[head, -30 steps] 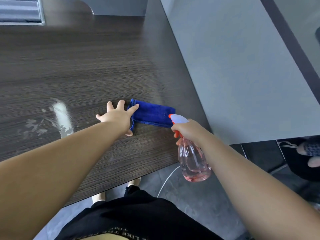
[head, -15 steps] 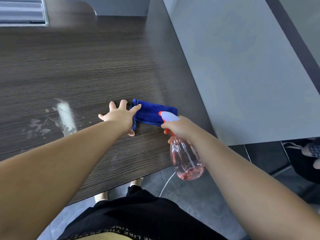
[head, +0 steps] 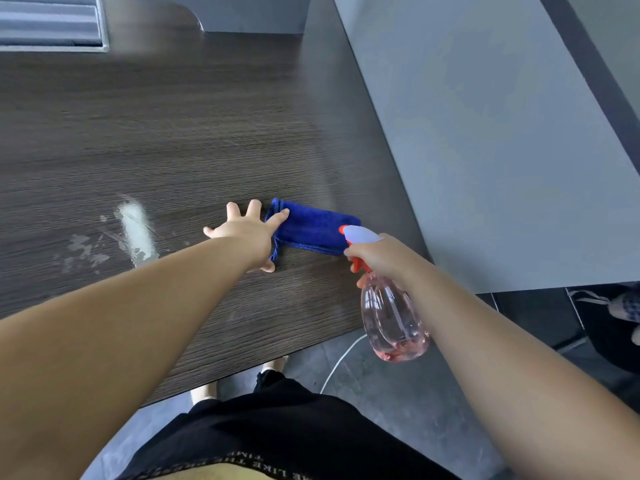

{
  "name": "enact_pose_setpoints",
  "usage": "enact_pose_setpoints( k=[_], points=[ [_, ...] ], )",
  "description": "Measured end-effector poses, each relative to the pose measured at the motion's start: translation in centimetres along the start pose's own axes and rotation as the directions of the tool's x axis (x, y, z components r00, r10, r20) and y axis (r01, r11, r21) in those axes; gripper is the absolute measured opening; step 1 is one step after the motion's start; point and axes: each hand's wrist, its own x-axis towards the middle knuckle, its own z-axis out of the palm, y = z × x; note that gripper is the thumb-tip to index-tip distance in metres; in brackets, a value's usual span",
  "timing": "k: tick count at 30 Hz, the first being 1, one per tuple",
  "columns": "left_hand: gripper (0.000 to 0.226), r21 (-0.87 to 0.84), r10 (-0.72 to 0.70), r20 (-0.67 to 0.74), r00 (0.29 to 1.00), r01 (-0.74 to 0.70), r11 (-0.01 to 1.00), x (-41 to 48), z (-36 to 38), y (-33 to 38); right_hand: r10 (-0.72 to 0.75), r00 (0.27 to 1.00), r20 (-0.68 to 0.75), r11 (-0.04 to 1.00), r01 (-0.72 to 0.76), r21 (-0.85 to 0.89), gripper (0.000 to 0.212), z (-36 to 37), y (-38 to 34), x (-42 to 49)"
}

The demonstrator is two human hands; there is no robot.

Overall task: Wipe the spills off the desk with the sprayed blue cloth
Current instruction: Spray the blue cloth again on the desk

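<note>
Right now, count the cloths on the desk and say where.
1. The blue cloth lies folded near the desk's right edge, the left hand's finger on its left end, the spray bottle's head hiding its right end. No other shows.

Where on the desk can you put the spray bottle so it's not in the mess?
Bare desk stretches beyond the cloth, up to the vent. More lies along the front edge, nearer than the left hand. Crowded: the spill at left, and the cloth, right hand and bottle in a row.
</note>
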Motion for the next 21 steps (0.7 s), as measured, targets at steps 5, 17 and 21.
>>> enact_pose_setpoints(
  k=[5,17,21],
  points=[
    [0.102,-0.002,0.007,0.004,1.000,-0.007,1.000,-0.1,-0.1,-0.2,0.004,1.000,-0.031,1.000,-0.005,-0.030,0.041,-0.9,0.6,0.4],
    [0.102,0.020,0.011,-0.004,1.000,-0.010,1.000,0.2,0.1,-0.2,0.056,0.998,-0.027,0.998,-0.056,0.017,0.040,-1.3,1.8,-0.3],
    [0.102,0.020,0.009,-0.008,1.000,-0.009,1.000,0.3,0.1,-0.2,0.045,0.998,-0.034,0.998,-0.043,0.050,0.047,-1.3,2.6,-0.5]
  ],
)
